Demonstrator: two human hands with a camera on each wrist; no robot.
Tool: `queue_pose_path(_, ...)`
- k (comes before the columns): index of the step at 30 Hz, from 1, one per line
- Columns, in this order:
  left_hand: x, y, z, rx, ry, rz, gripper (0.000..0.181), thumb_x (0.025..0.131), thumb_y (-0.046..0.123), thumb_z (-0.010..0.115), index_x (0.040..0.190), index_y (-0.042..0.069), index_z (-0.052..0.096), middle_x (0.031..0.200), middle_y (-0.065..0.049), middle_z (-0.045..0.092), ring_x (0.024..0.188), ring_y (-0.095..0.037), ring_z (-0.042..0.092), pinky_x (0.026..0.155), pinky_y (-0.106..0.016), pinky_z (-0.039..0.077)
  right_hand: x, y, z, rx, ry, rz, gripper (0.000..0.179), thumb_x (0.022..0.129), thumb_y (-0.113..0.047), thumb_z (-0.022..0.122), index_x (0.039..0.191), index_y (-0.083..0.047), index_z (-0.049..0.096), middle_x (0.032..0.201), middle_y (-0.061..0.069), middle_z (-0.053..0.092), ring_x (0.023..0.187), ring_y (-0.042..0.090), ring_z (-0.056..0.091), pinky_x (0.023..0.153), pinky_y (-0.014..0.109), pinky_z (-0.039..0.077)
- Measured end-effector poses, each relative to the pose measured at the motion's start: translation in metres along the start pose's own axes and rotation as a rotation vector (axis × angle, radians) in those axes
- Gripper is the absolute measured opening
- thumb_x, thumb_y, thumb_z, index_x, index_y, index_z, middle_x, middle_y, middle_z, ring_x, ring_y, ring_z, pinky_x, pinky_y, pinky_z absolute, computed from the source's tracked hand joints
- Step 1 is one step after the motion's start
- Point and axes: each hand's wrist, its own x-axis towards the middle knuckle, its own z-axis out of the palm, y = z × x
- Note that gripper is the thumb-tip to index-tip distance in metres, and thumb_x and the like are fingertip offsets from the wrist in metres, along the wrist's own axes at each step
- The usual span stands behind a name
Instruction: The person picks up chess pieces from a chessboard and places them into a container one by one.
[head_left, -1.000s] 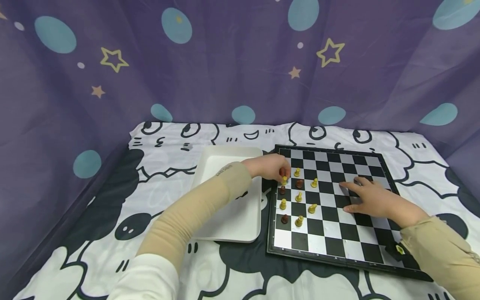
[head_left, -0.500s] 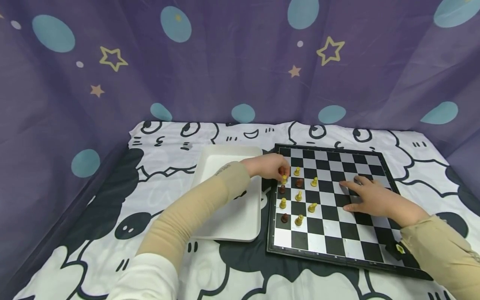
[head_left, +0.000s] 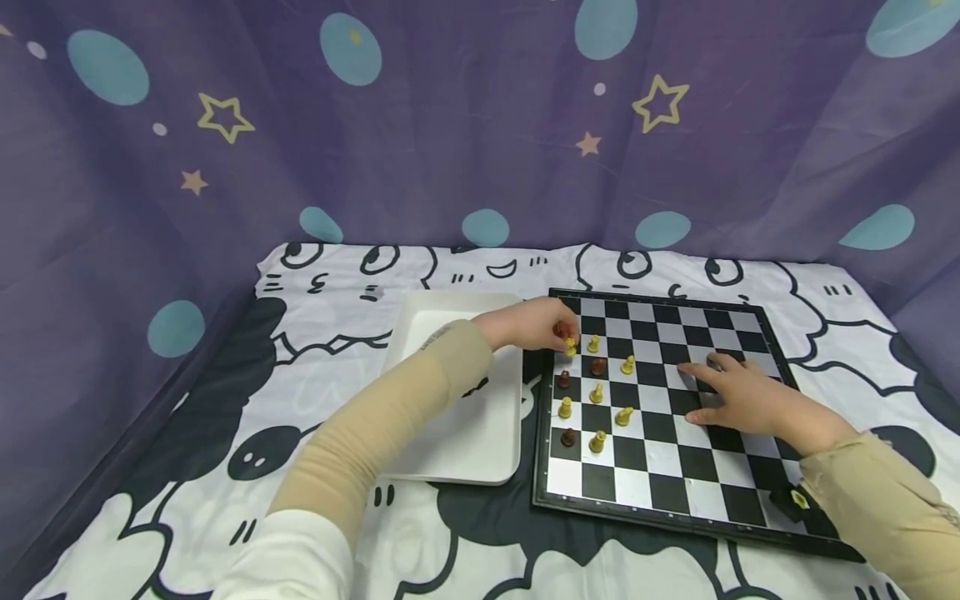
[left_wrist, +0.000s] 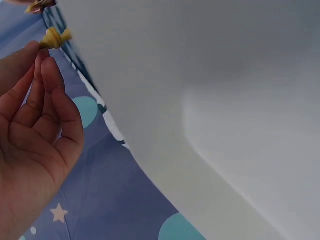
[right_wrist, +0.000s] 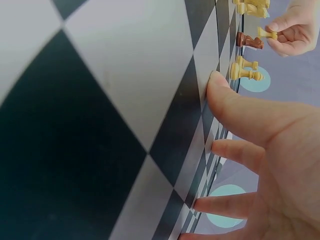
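Observation:
My left hand (head_left: pixel 534 323) is over the far left edge of the chessboard (head_left: pixel 738 493), its thumb and fingertips pinching a small yellow chess piece (head_left: pixel 571 347). In the left wrist view the same piece (left_wrist: pixel 54 39) sticks out tilted beyond the fingertips. Several yellow chess pieces (head_left: pixel 597 442) and a few brown ones stand on the board's left columns; a brown piece (head_left: pixel 564 379) is nearest below the held one. On the right side of the board rests my right hand (head_left: pixel 753 398), fingers spread and holding nothing. In the right wrist view a brown knight (right_wrist: pixel 249 41) shows close to the left hand.
A white tray (head_left: pixel 517 433) lies left of the board, under the left forearm. Near the board's front right corner, by the right sleeve, is a small black item (head_left: pixel 789 502) with a yellow mark. A patterned cloth covers the table, and a purple curtain (head_left: pixel 450 125) hangs behind.
My left hand has lifted and moved slightly away toward the far side, taking the yellow chess piece off its spot beside the brown one. The right hand has stayed put.

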Motion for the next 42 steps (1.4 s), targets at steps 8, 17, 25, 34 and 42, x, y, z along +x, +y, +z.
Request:
queue_pose_path(8,-0.006,0.000,-0.004,-0.006,0.014,-0.015,0.010,0.092,0.012,0.062,0.099,0.008,0.067,0.096,-0.004,0.066,0.084,-0.012,0.057,0.078,-0.022,0.046,-0.001,-0.001,0.001,0.002,0.003,-0.003,0.083,0.074,-0.057,0.070,0.137,-0.007,0.047,0.134,0.042,0.033,0.114,0.070,0.032,0.082,0.074,0.036)
queue_pose_path(17,-0.017,-0.002,-0.010,0.003,0.039,-0.005,0.013,0.092,0.010,0.061,0.103,0.006,0.067,0.100,-0.006,0.067,0.089,-0.014,0.060,0.082,-0.023,0.048,-0.001,0.000,0.001,-0.009,0.011,-0.008,0.083,0.074,-0.058,0.069,0.136,-0.008,0.047,0.133,0.042,0.033,0.114,0.070,0.032,0.082,0.073,0.037)
queue_pose_path(25,-0.029,-0.009,-0.017,-0.006,0.060,-0.025,0.013,0.092,0.010,0.061,0.103,0.006,0.067,0.101,-0.004,0.067,0.091,-0.014,0.061,0.082,-0.023,0.048,-0.001,0.000,0.000,-0.007,0.005,-0.007,0.084,0.074,-0.058,0.068,0.137,-0.008,0.046,0.134,0.042,0.033,0.114,0.070,0.032,0.082,0.073,0.036)
queue_pose_path(34,-0.045,-0.021,-0.024,-0.013,0.099,-0.042,0.013,0.091,0.009,0.061,0.101,0.005,0.068,0.098,-0.006,0.067,0.087,-0.016,0.059,0.081,-0.027,0.048,-0.001,0.000,0.000,-0.009,0.007,-0.004,0.083,0.074,-0.058,0.069,0.136,-0.008,0.047,0.134,0.042,0.033,0.114,0.070,0.032,0.081,0.073,0.037)
queue_pose_path(42,-0.055,-0.037,-0.025,-0.024,0.138,-0.074,0.013,0.091,0.010,0.061,0.102,0.005,0.068,0.098,-0.006,0.067,0.088,-0.017,0.059,0.082,-0.029,0.049,-0.002,-0.001,0.000,-0.006,0.010,-0.016,0.083,0.074,-0.057,0.069,0.136,-0.007,0.047,0.134,0.042,0.033,0.114,0.070,0.033,0.082,0.073,0.037)
